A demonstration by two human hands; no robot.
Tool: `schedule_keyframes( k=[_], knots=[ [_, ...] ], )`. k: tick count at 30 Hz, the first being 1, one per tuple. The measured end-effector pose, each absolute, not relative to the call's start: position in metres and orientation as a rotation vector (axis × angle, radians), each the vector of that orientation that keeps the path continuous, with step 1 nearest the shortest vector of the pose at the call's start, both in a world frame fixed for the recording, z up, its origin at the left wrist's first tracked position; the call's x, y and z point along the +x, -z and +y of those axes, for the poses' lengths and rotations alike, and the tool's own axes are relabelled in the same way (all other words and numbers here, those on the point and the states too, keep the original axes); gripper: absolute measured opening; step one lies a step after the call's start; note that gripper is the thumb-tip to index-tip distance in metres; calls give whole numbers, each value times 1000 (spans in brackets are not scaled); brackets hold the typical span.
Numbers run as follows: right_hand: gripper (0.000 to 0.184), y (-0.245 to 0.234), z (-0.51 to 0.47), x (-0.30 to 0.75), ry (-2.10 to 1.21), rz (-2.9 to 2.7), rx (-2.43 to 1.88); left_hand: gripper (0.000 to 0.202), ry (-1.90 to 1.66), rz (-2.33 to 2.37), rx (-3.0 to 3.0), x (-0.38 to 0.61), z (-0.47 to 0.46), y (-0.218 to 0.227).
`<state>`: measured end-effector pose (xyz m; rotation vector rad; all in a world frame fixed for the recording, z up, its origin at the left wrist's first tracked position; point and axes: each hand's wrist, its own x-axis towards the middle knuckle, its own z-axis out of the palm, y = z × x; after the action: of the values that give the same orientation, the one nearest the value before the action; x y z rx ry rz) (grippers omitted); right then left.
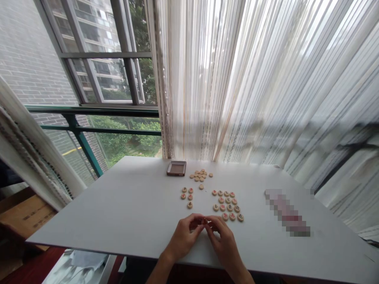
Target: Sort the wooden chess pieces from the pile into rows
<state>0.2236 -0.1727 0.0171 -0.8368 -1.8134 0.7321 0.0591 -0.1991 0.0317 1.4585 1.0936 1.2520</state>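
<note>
My left hand [184, 236] and my right hand [222, 239] meet near the front of the white table. Between their fingertips they pinch a small xiangqi piece [204, 221], mostly covered by the fingers. Just beyond my left hand lie several loose face-up pieces, the nearest being a round wooden piece [190, 205] with a dark character. Close to my right fingers, a piece with a red character [225, 216] begins the front row of a face-up group with red and dark characters. Farther back, one blank-looking piece [201, 187] lies apart from a cluster of plain-topped pieces [200, 174].
A shallow open box [177, 168] stands at the table's far edge, left of the plain-topped cluster. On the right lies a pixelated, pinkish object [287, 213]. The white table [118, 209] borders a sheer curtain [201, 86] and a green railing [85, 150]. A cardboard box [26, 215] sits lower left.
</note>
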Motion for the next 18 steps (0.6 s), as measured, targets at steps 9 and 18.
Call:
schedule_keyframes(
  k=[9,18],
  knots=[
    [23,-5,-169,219,-587,-1906,-998,14,-1104,1499,2038,45,-197,-29],
    [21,-4,-170,220,-532,-1979,-955,17,-1078,1565,2107,47,-198,-29]
  ],
)
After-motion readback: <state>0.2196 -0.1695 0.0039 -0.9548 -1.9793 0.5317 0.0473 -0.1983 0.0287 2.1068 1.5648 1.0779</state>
